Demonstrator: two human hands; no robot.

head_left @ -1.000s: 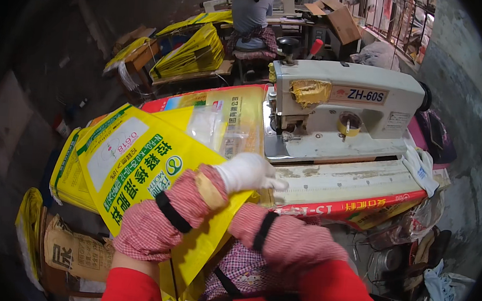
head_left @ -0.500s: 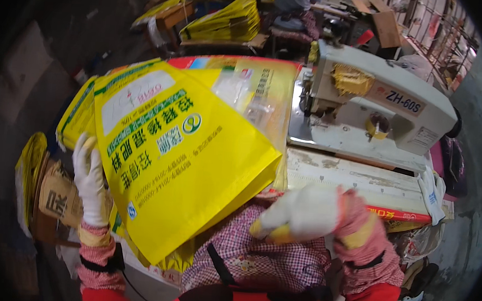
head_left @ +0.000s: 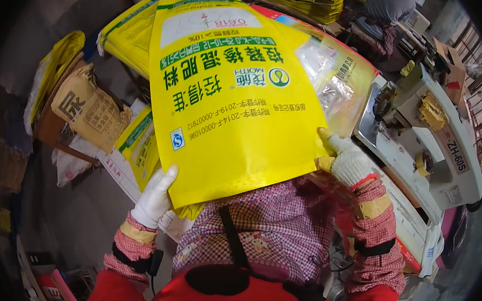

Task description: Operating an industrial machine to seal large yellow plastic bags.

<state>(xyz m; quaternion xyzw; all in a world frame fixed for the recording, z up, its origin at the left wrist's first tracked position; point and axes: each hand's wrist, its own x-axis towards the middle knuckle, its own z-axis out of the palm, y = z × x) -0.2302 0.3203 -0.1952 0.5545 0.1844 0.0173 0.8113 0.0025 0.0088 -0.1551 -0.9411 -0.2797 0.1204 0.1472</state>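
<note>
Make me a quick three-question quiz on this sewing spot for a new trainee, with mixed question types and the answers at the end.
1. True or false: the right hand is touching the sewing machine.
2. Multiple choice: where is the left hand on the yellow bag?
A) At its far edge
B) In the middle of its printed face
C) At its near left corner
3. Fill in the gap: the lap cloth has a ____ pattern.

Key
1. False; it is at the bag's near right corner.
2. C
3. Checked
</note>
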